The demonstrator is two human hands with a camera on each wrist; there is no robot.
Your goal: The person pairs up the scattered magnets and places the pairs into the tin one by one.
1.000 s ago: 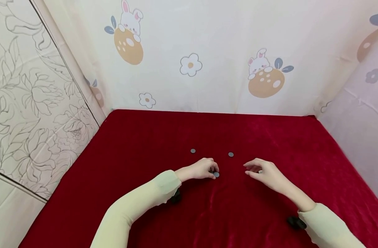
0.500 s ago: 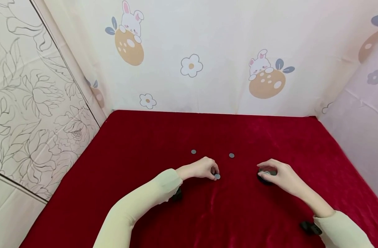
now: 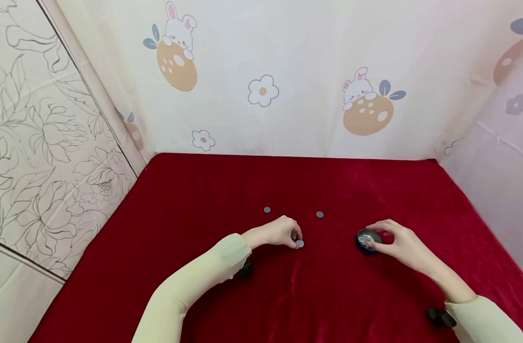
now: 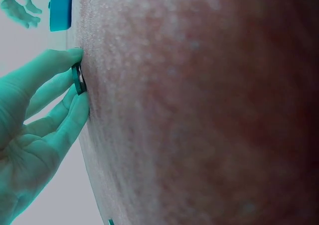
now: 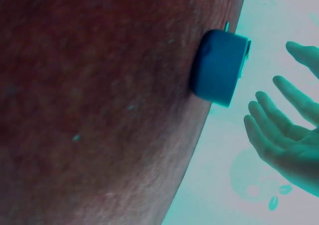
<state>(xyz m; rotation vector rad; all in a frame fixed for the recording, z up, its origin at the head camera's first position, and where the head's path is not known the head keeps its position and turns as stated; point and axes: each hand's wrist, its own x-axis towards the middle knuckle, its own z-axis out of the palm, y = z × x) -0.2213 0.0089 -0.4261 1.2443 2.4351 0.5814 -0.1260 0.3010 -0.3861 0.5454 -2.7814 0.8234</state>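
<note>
My left hand (image 3: 283, 232) is low over the red cloth, its thumb and fingertips pinching a small grey coin-like disc (image 3: 300, 243). In the left wrist view the pinched disc (image 4: 79, 79) stands on edge as a dark thin piece with a pale patch. My right hand (image 3: 398, 243) is to the right, fingers spread and relaxed. Just left of its fingertips sits a round black container (image 3: 367, 241) with a shiny silvery top. The right wrist view shows a gap between that container (image 5: 219, 68) and the open fingers (image 5: 269, 115).
Two more grey discs lie on the cloth farther back, a left disc (image 3: 267, 209) and a right disc (image 3: 319, 214). Red velvety cloth (image 3: 227, 190) covers the table. A printed curtain (image 3: 287, 57) rises behind the far edge, with more hangings at both sides.
My right hand has moved right and away, so the round black container it covered now shows. My left hand stays almost still with its disc. The two far discs have not moved.
</note>
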